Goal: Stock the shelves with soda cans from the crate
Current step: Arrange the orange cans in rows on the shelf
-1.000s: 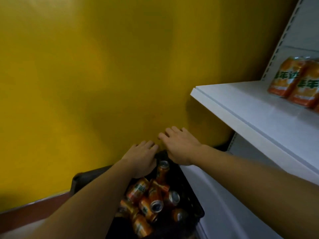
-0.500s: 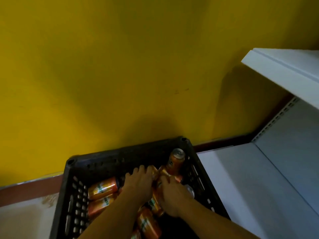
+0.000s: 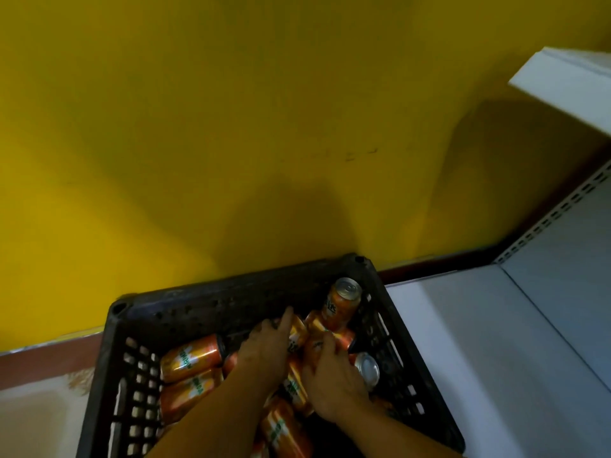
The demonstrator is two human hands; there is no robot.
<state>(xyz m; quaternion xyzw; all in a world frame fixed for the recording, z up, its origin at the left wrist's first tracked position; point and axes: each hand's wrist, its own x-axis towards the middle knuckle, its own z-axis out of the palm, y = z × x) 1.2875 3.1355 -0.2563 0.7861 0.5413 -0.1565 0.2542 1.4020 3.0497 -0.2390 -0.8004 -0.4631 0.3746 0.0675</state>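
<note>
A black plastic crate (image 3: pixel 231 302) stands on the floor against the yellow wall and holds several orange soda cans. One can (image 3: pixel 342 300) stands tilted in the far right corner, and two cans (image 3: pixel 190 357) lie on their sides at the left. Both my hands are down inside the crate. My left hand (image 3: pixel 264 352) lies palm down over a can (image 3: pixel 297 335), fingers stretched toward the far wall; its grip is hidden. My right hand (image 3: pixel 334 381) curls around another can (image 3: pixel 342 340) just to the right. A white shelf (image 3: pixel 562 81) juts out at the upper right.
The white bottom shelf board (image 3: pixel 479 342) lies right beside the crate, with the perforated shelf upright (image 3: pixel 555 216) behind it. A yellow wall (image 3: pixel 231 127) fills the view ahead, with a dark red skirting (image 3: pixel 43 358) along the floor.
My head has tilted down, so the crate fills the lower view and the shelved cans are out of sight. Both hands dropped from above the crate onto the cans inside.
</note>
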